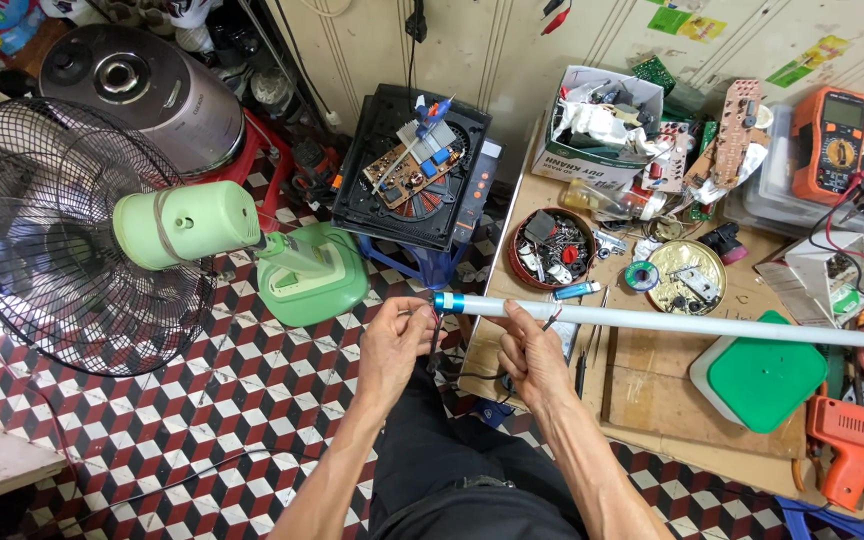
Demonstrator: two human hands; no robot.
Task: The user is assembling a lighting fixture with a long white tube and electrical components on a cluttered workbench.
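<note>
A green pedestal fan (102,235) stands at the far left on the chequered tile floor (202,400), its wire grille facing away and its motor housing turned toward the worker. Behind it sits a grey rice cooker (147,90), and to its right a dismantled induction hob (412,165) rests on a blue stool with a circuit board laid on top.

At the centre, a seated person works at the capped end of a long white LED tube lamp (672,322). The left hand (392,345) is pinched narrow on thin red and dark wires (435,322) at the tube's blue end cap (449,303). The right hand (527,355) is closed around the tube just beside the cap, steadying it and nipping a short wire tail between the fingertips. The tube runs level from the cap, over the left edge of the wooden workbench (652,390), and out past the right edge of the view.

On the bench lie a round red tin of small parts (552,248) near the left edge, a gold tin lid (687,277) holding more hardware, a green-topped box (764,375) directly under the tube, an orange multimeter (830,140) at the back right corner and an orange soldering gun (852,440) at the front right.

The work appears to be at the wiring stage on the end cap. The next move likely calls for a fine grip on the leads while the tube is kept from rolling or sagging.
</note>
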